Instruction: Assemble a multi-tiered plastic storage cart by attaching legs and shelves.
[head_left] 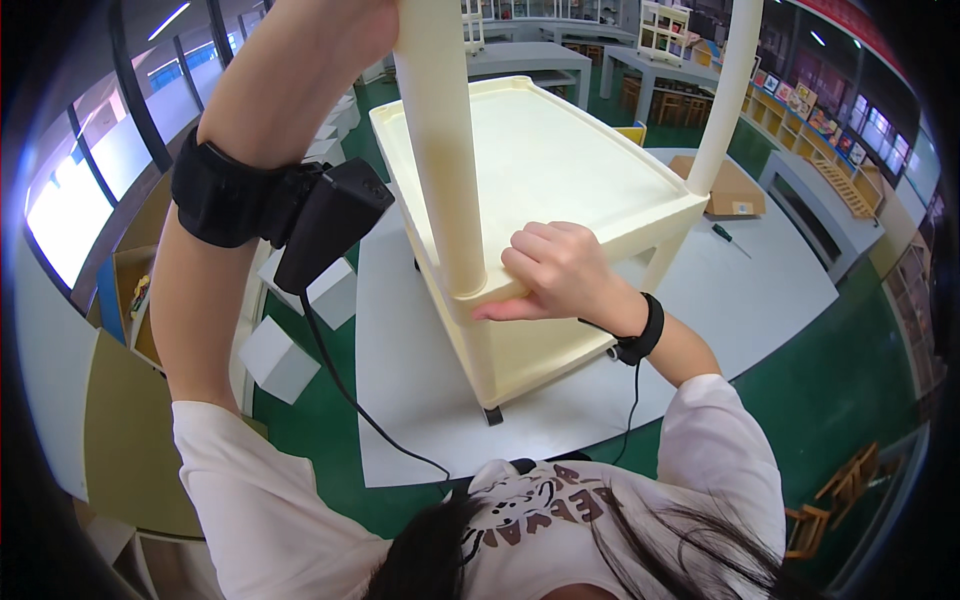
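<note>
Right up close, a white shirt (270,490) and strands of dark hair (425,550), and here's the left arm stretching to the top edge, a black strap (215,195) round it with a black device (335,220) trailing a cable. Only the edge of the left hand (378,30) shows beside a post (435,150); its fingers are cut off, so I can't tell its grip. Over on the right, a black wristband (653,330), and beyond it the right hand (560,268), closed tight over the near rim of the upper tray, thumb low by the corner where that post meets it!

And there's the cream trolley (550,150), mid-view on the white surface (760,300), a dark caster (493,415) under its near corner, the lower tray (545,365) beneath. Further right lies a green-handled screwdriver (723,233), then an open cardboard box (735,185) just behind it. White cubes (280,360) sit left, down on the green floor (350,425). Farther off, grey tables (530,62), one bearing a white frame (655,40), and shelves (800,115) of picture books along the right.
</note>
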